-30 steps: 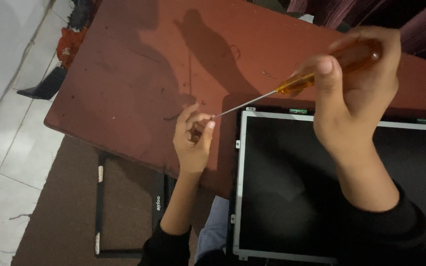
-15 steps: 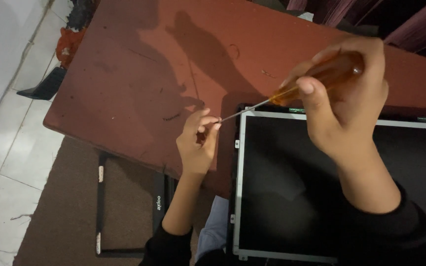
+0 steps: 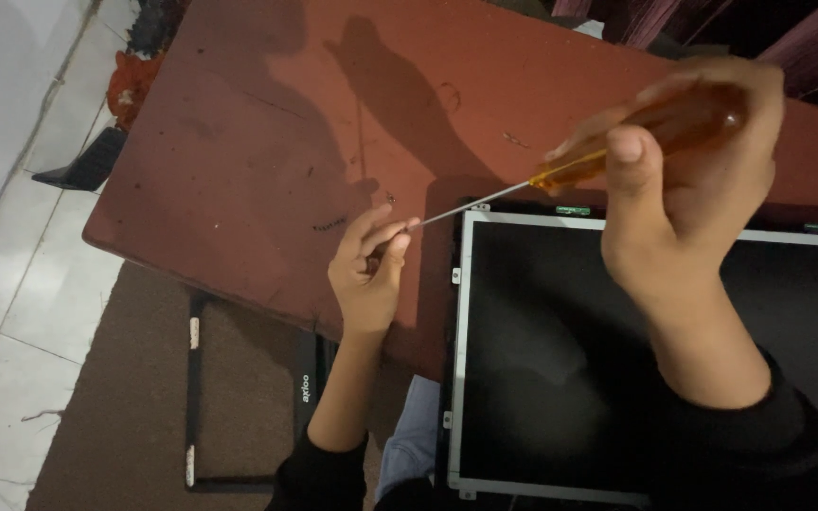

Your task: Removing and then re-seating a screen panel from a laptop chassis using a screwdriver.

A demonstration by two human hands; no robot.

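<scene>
My right hand (image 3: pixel 688 180) was wrapped tight around the amber handle of a screwdriver (image 3: pixel 655 132), thumb pressed along its near side, at about 2 o'clock in the view. The thin metal shaft ran down and leftward toward 9 o'clock, crossing the top-left corner of a bare display panel (image 3: pixel 560 360) with a pale metal rim, which lay flat on the reddish-brown table (image 3: pixel 267 161) and filled the lower right of the scene from 3 to 6 o'clock. My left hand (image 3: pixel 368 270), just left of centre, had its fingers drawn together around the tip of the shaft, thumb and forefinger pinched at the point; whether something small sat between them, I could not tell. That hand hovered over the table's near edge, just beside the panel's left rim but apart from it. Both forearms wore dark sleeves. On the brown floor mat (image 3: pixel 115 416) below the table, at 7 o'clock, lay an empty black screen bezel (image 3: pixel 239 397), partly tucked under the table edge. At 10 o'clock, off the table's far left corner, a black angular object (image 3: pixel 87 163) rested on the pale floor tiles (image 3: pixel 2 284), with an orange item (image 3: pixel 133 87) just beyond it. Shadows of my hands fell across the tabletop toward 12 o'clock.
</scene>
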